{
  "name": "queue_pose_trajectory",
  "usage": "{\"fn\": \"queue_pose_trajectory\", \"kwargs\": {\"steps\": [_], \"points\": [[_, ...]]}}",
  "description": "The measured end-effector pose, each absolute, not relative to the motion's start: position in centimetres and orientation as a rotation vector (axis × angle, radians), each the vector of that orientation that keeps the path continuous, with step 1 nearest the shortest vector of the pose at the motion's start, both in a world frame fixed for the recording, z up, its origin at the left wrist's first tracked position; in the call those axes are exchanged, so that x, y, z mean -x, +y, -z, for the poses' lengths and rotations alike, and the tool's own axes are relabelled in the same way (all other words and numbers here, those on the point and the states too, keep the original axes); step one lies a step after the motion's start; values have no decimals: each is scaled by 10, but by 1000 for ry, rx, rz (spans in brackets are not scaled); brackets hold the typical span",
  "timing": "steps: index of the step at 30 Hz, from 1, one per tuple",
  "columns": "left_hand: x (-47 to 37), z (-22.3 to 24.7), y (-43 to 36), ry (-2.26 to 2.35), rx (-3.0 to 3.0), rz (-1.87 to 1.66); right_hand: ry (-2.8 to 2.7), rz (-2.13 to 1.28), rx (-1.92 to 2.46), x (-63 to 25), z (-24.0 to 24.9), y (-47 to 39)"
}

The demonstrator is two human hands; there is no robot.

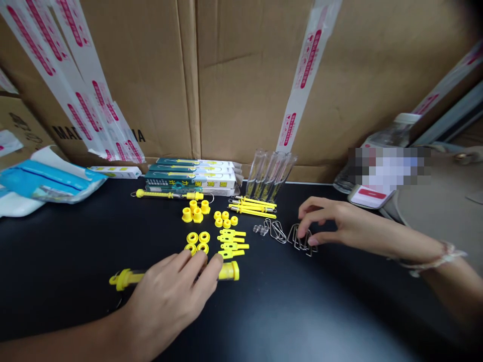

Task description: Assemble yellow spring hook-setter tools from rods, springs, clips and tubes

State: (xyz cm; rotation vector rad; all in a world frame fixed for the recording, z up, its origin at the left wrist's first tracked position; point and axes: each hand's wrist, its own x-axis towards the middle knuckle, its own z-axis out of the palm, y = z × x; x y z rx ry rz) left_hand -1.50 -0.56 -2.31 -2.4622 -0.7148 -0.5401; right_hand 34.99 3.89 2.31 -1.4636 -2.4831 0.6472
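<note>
My left hand (171,284) lies over a clear-barrelled spring scale (228,271) with yellow ends, its fingers wrapped round the barrel. The middle of the scale is hidden under the palm. To the right, my right hand (324,221) has thumb and fingertips curled on bent metal wire hooks (302,242); how many it grips is unclear. More wire hooks (277,231) and small springs (260,230) lie just left of it. Beyond my left hand are yellow rings (204,237), yellow flat-ended pieces (234,246), small yellow caps (226,223) and yellow flanged sleeves (187,214).
Yellow rods with springs (252,207) lie before upright clear tubes (268,173). A spring-scale inner assembly (166,194) lies before stacked boxes (192,178). A blue packet (56,178) is left; a phone (372,193) and bottle (400,129) stand right. Cardboard (241,100) walls the back.
</note>
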Motion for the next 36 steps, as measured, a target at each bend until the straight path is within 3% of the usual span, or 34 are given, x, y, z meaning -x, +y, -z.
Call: {"fn": "queue_pose_trajectory", "kwargs": {"steps": [8, 12, 36], "points": [[12, 21, -6, -698, 2441, 630, -1799, -1099, 1144, -240, -15, -12], [12, 19, -6, -666, 2512, 572, -1831, -1047, 1235, -197, 9, -32], [11, 22, -5, -817, 2525, 479, -1264, -1544, 1000, -207, 27, -20]]}}
